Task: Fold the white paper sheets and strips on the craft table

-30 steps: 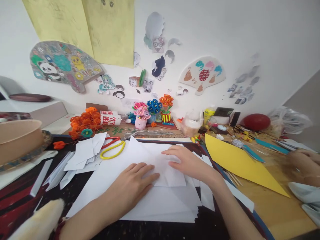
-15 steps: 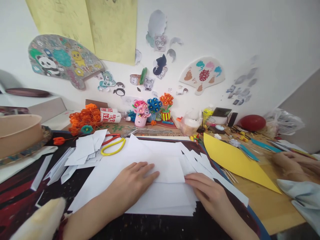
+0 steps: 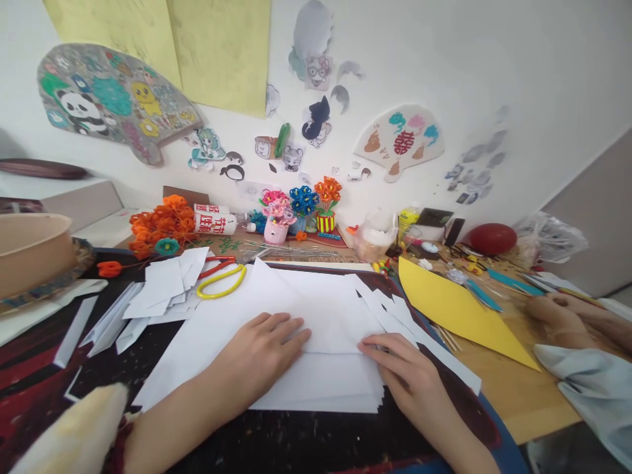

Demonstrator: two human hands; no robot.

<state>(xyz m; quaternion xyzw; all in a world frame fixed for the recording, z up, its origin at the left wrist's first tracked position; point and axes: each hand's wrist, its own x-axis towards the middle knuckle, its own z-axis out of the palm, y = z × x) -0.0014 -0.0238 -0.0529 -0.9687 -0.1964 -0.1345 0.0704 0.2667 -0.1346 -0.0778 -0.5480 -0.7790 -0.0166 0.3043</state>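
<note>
A folded white sheet of paper (image 3: 328, 329) lies on a stack of larger white sheets (image 3: 326, 388). My left hand (image 3: 264, 349) rests flat on it, its fingers stretched out. At the sheet's right edge, near the lower corner, my right hand (image 3: 399, 362) has its fingertips closed on the paper; the thumb is mostly hidden. White paper strips (image 3: 409, 319) lie just beyond that hand. Scissors with red and yellow handles (image 3: 222, 283) touch the stack's upper left, beside a pile of cut white paper pieces (image 3: 162, 286).
Yellow card (image 3: 459, 309) lies to the right, near another person's hands (image 3: 573, 316). Along the back stand small pots of pink flowers (image 3: 276, 214) and orange flowers (image 3: 326, 204). A round beige container (image 3: 34, 257) is at the left, and a red balloon (image 3: 492, 238) at the far right.
The view has shifted slightly. My right fingertips have moved a little left and further over the folded sheet's edge. My left hand stays on the paper.
</note>
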